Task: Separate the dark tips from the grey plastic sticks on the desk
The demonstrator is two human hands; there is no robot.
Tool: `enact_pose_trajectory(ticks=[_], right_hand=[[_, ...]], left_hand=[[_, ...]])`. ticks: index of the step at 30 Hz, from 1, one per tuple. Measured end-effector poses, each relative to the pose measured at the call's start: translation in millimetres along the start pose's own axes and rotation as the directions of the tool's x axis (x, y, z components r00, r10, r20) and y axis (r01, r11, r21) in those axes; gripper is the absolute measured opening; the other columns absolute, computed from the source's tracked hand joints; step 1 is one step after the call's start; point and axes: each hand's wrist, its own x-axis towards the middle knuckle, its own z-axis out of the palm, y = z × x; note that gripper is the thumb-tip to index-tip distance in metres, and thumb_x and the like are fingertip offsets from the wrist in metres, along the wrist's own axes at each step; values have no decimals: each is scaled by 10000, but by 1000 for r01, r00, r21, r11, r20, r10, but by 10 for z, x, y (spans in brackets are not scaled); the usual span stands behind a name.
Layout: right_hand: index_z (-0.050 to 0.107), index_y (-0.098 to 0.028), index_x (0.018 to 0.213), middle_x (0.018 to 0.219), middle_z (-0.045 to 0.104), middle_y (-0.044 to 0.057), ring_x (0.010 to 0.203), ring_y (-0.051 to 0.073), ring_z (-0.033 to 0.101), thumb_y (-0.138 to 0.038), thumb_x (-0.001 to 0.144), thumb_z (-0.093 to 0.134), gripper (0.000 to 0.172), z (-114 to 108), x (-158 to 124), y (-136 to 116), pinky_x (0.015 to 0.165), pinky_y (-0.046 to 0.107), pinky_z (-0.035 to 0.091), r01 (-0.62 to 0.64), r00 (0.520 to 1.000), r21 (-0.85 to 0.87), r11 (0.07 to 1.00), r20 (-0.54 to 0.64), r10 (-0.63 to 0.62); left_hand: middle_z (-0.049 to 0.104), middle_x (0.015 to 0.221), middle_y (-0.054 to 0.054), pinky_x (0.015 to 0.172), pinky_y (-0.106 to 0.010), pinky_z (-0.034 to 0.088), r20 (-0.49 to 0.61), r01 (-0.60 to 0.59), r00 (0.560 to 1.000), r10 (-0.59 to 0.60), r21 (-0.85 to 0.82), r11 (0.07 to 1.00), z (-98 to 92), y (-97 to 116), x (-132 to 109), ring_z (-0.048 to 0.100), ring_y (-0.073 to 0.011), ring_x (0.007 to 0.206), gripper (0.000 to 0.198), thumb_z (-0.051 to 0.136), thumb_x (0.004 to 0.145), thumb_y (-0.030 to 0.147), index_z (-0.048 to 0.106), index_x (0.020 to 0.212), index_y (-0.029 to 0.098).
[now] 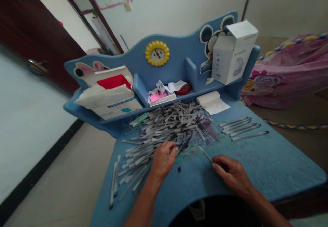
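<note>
The right hand (232,174) was closed, thumb and curled fingers pinching the near end of a slim pen (205,154), whose pointed tip aimed far and left above the middle of the desk (289,165). The left hand (165,157) was partly closed at the near edge of a large pile (176,117) of pens and pen parts, its thumb and forefinger drawn together; whether they gripped anything, I could not tell. Just right of its fingertips lay a dark rod (185,145), and near the wrist, to the right, a small black piece (179,169). The pile ran far back to the shelf (166,104) and spread left and near in a fan, with two pens (114,179) by the left edge. On the right side a row (238,126) of pens lay side by side — the nearest slightly apart. A broad stretch of blue surface showed between the right hand, that row and the rounded near right corner. The near edge curved inward around dark clothing (212,213) — between the two forearms.
</note>
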Motion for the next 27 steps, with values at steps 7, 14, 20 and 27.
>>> enact_pose_trajectory(ticks=[7,14,20,27], right_hand=[[628,-180,835,779,636,30,722,159,597,-335,840,470,222,-9,-38,-7,659,246,462,36,999,-17,999,9,-35],[623,-190,837,783,634,26,730,157,597,-347,849,466,222,5,-43,26,663,244,464,41,998,-25,999,47,-40],[634,-196,836,740,631,20,681,149,595,-340,847,460,227,7,-36,38,618,234,469,54,998,-48,997,48,-51],[633,-191,797,716,627,27,646,152,592,-341,839,462,231,2,-21,-1,597,236,472,81,997,-52,995,15,-80]], left_hand=[[599,694,-15,618,-248,386,327,-142,942,74,190,971,9,117,-306,560,-167,686,85,560,721,225,609,778,185],[601,857,-39,707,-253,425,323,-177,943,83,274,945,147,85,-365,575,-164,786,136,475,781,146,586,848,187],[579,1017,-66,759,-256,449,51,-124,992,113,359,925,289,128,6,571,-176,902,259,449,846,236,525,1089,189],[582,948,-87,702,-283,437,118,-119,991,61,583,803,190,84,456,577,-198,858,271,344,869,183,608,928,170]])
